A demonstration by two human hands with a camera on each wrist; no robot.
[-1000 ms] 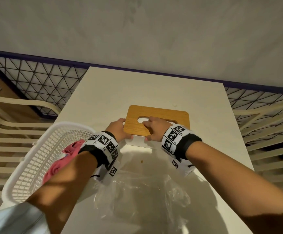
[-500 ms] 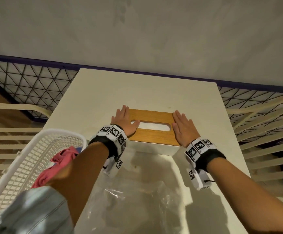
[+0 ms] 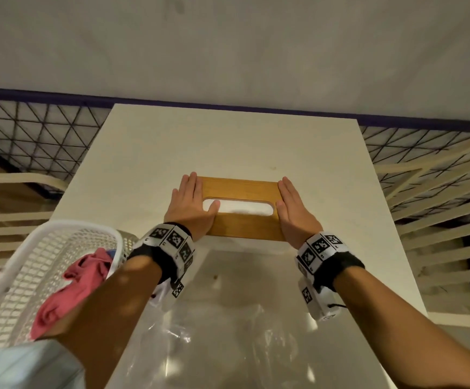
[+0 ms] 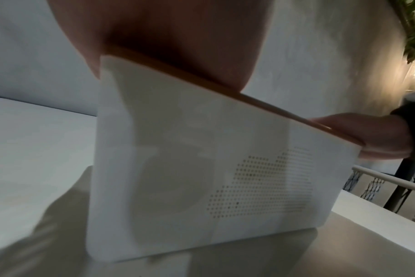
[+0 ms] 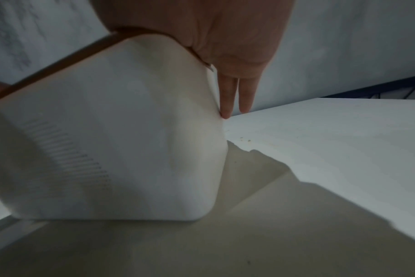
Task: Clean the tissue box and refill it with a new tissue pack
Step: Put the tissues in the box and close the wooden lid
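Head view: I see the white plastic tissue box with flat wooden lid (image 3: pixel 240 209) on the white bench (image 3: pixel 228 141). Left hand (image 3: pixel 190 204) and right hand (image 3: pixel 295 211) lie flat, fingers straight, pressing the lid ends; nothing clasped. Wrist views: box (image 4: pixel 213 178) looks light, rigid, smooth; best held by its end walls (image 5: pixel 130 131).

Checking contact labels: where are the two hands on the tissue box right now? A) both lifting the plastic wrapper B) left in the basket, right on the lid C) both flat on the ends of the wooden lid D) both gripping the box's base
C: the left hand and right hand lie open with straight fingers, one on each end of the wooden lid.
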